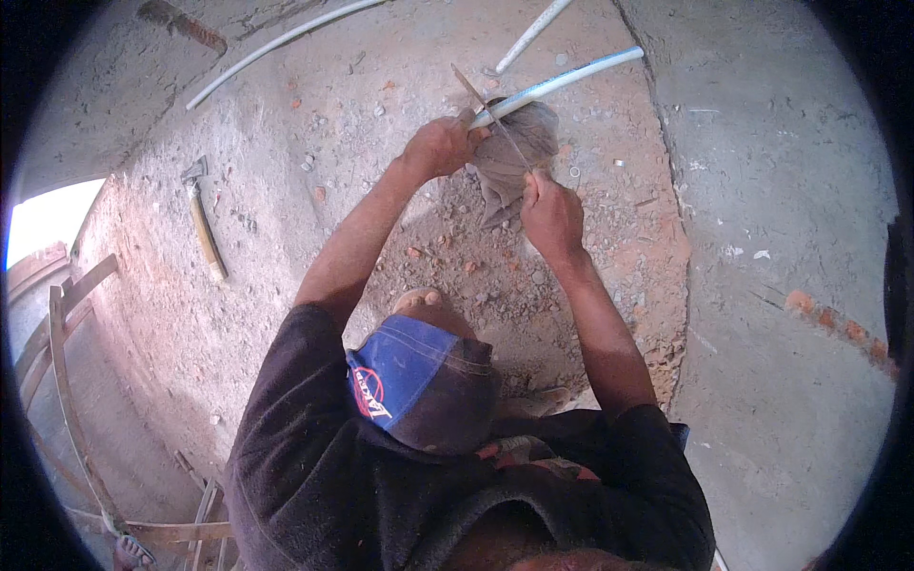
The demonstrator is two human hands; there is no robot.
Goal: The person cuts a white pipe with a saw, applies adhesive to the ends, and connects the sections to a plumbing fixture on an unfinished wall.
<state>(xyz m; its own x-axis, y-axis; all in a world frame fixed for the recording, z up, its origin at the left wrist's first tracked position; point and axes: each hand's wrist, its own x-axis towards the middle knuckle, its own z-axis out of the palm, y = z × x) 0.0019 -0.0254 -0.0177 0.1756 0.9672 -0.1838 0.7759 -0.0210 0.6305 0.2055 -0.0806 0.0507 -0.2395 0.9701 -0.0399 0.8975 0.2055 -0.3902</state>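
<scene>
Leftmost, well apart from the left hand, a hammer-like tool with a dull metal head and smooth wooden handle (204, 226) is seen lying on the gritty, rubble-strewn floor (276, 190). The near end of a white, blue-striped, rounded pipe (590, 69) is gripped by the left hand (440, 147), the nearer of the two hands; its long axis is directed forward and rightward from there. Just beside those fingers, the pipe is crossed by a thin, straight, brownish blade (471, 88). Beneath the pipe, between the hands, crumpled grey-brown cloth-like material (535, 124) is bunched. The blade's near end is pinched by the right hand (554, 219).
</scene>
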